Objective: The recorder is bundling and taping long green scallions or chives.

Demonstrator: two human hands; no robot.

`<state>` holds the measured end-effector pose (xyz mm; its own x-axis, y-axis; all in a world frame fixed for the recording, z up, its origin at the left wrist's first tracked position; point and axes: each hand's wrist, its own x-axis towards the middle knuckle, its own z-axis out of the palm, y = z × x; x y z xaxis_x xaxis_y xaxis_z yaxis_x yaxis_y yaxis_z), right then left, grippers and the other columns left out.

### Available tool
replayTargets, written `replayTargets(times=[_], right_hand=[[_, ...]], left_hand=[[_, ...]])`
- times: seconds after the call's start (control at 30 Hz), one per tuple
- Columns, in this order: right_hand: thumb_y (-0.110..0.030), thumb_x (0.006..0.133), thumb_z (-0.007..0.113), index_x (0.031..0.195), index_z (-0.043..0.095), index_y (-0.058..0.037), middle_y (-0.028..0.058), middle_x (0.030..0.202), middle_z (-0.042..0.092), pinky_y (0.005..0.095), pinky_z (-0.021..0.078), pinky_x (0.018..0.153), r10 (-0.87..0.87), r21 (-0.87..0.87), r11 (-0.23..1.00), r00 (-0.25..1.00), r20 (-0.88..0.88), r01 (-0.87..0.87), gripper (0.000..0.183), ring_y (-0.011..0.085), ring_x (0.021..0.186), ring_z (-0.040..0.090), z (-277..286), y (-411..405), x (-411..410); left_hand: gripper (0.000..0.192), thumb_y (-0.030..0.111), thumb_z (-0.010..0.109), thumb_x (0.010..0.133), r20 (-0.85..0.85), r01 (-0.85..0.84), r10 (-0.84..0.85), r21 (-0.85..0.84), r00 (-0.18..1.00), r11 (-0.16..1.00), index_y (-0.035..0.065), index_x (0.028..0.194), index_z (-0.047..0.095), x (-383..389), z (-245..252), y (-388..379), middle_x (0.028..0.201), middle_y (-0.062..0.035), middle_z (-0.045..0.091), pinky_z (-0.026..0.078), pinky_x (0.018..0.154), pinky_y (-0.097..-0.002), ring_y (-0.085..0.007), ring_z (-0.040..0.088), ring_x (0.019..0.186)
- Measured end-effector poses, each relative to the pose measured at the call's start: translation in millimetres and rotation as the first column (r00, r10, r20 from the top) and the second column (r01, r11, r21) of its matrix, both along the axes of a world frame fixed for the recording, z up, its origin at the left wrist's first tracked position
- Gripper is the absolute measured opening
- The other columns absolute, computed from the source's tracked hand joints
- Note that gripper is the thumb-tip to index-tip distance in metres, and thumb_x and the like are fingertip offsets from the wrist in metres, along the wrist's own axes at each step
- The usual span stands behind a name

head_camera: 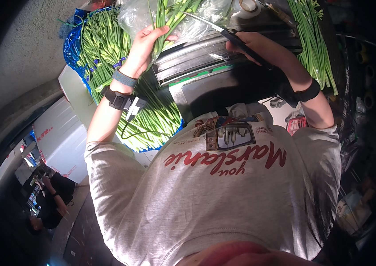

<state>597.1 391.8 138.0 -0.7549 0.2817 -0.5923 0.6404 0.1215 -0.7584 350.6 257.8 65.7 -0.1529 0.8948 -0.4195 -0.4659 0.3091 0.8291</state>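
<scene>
My left hand (146, 46) is closed around a small bunch of green stalks with buds (165, 20), near their lower ends. In my right hand (257, 46) is a long tool with a black handle and a narrow shiny blade (204, 21); whether it is a knife or scissors I cannot tell. The blade's tip points left, close to the bunch. Under and beside my left forearm lies a large heap of the same kind of stalks (151, 113) on blue plastic, some bound with purple bands. Clear plastic (208, 28) lies crumpled behind the hands.
A roll of tape (248, 6) sits at the top, beside a tool with a wooden handle (279, 15). More long green stalks (314, 46) lie at the right. Ridged metal (188, 63) spans the middle. Another person (48, 202) is at the far lower left, near a white box (63, 139).
</scene>
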Motion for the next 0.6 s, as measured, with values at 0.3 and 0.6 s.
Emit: replayTargets(times=[0.3,0.6], right_hand=[[-0.031,0.087,0.051,0.091,0.056,-0.0044,0.0028,0.064,0.054,0.0216,0.0351,0.052,-0.065,-0.057,0.996,0.996,-0.064,0.062,0.027,0.0072,0.056,0.046,-5.7,-4.3,13.1],[-0.047,0.083,0.052,0.103,0.061,-0.0073,0.0085,0.078,0.062,0.0288,0.0417,0.070,0.128,0.207,0.970,0.992,-0.009,-0.123,0.045,0.0165,0.077,0.059,-11.8,-14.2,-3.9]], left_hand=[[0.018,0.009,0.055,0.084,0.031,-0.045,0.045,0.021,0.999,0.999,-0.0008,0.098,0.059,-3.4,-6.2,2.5,0.085,-0.0103,0.065,0.048,0.073,-0.0243,-0.0128,0.061,0.076],[0.021,0.005,0.058,0.083,0.025,-0.095,0.092,0.184,0.995,0.978,0.0009,0.103,0.056,-5.4,-19.5,0.4,0.097,-0.0076,0.061,0.045,0.082,-0.0275,-0.0170,0.059,0.090]])
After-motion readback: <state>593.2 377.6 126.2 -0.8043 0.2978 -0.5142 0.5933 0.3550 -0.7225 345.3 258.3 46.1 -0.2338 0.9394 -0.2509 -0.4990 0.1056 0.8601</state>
